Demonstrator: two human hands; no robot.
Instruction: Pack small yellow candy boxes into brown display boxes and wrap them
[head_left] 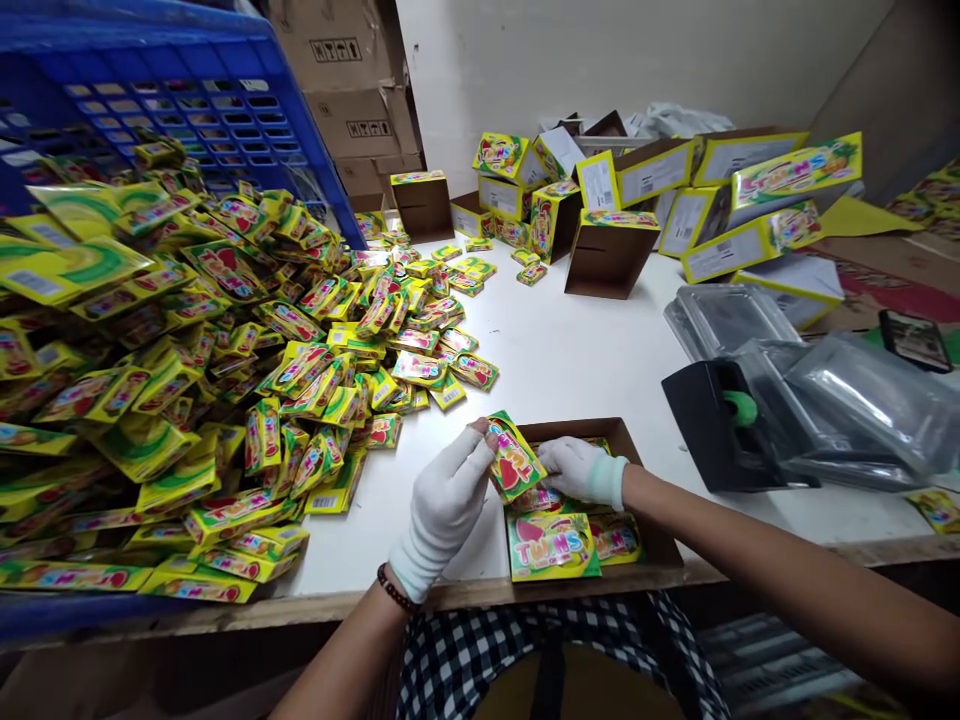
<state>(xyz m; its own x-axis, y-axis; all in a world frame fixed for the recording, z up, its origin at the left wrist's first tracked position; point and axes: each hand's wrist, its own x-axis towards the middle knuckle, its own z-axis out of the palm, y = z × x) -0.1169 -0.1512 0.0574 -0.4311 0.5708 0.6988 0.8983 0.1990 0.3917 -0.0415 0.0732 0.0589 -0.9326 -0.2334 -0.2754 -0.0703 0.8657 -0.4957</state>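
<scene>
My left hand (448, 492), in a white glove, grips a small yellow-green TWINS candy box (515, 458) tilted over the left side of an open brown carton (660, 535). My right hand (581, 470), also gloved, is inside the carton with bent fingers closed at a candy box there; its fingertips are partly hidden. Several more candy boxes lie in the carton, and one TWINS box (551, 547) rests face up near the front edge. To the left spreads a large heap of the same candy boxes (300, 370).
A blue crate (247, 100) stands on its side behind the heap. Yellow display cartons (611, 250) are stacked at the back. On the right are a black tape dispenser (712, 420), clear plastic trays (862, 400) and a phone (913, 340). Brown shipping boxes (360, 100) rise behind.
</scene>
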